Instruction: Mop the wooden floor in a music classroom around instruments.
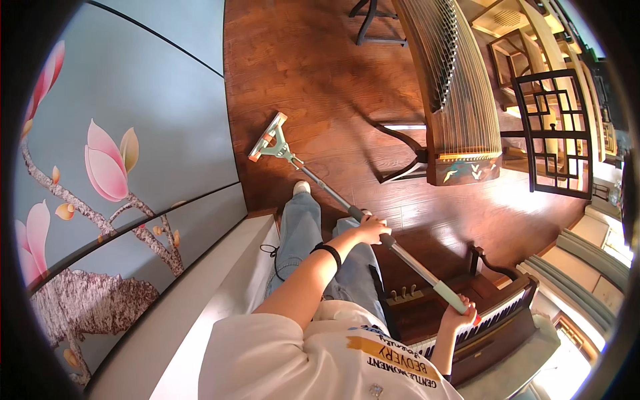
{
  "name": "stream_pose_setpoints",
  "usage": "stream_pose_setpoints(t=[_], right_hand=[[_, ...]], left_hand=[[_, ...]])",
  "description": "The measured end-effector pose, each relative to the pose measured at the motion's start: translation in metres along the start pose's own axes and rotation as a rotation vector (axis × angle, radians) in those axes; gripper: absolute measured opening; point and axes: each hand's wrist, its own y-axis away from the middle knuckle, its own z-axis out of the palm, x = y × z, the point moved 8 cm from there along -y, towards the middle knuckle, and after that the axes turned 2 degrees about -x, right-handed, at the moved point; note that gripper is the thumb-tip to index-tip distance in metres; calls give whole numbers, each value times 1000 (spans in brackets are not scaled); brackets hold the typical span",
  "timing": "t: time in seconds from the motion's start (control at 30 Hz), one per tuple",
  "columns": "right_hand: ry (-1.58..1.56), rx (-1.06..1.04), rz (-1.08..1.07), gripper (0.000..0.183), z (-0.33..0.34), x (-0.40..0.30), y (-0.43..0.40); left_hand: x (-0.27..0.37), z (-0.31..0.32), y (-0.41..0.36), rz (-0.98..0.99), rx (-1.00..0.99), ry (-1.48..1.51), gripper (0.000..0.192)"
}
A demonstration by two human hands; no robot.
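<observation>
A sponge mop [270, 137] with a mint-green and orange head rests on the reddish-brown wood floor [310, 90], close to the foot of the blue wall panels. Its grey telescopic pole slants down to the right across the front of my legs. Midway along the pole, my left hand [371, 228] is closed around it near a dark grip; a black band circles that wrist. My right hand [459, 313] holds the pale green end of the handle, above the piano keys in the picture. The mop's underside is hidden.
A guzheng [467, 100] on dark curved stands is at the upper right, with a dark lattice-backed chair [555, 135] beyond it. An upright piano [495, 340] stands at my right. Wall panels [165, 115] painted with magnolias and a white ledge [200, 285] run along my left.
</observation>
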Motion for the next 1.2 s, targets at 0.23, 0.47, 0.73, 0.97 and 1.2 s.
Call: stream_pose_setpoints(t=[0.23,0.47,0.73,0.97,1.2], right_hand=[[-2,-14,22,13,-16,12,10],[-52,-18,208,12,-38,58,32],[-45,76,389,9,-13,91,42],[-24,-42,432,6,46,66,14],[256,-444,214,9,98,46,16]], left_hand=[[-8,3,4,109,-50,-27,37],[-39,6,27,84,-90,-55,34],[-66,-23,40,-39,14,-175,36],[-35,-77,36,-123,395,-127,15],[-25,-106,45,-82,669,-140,17]])
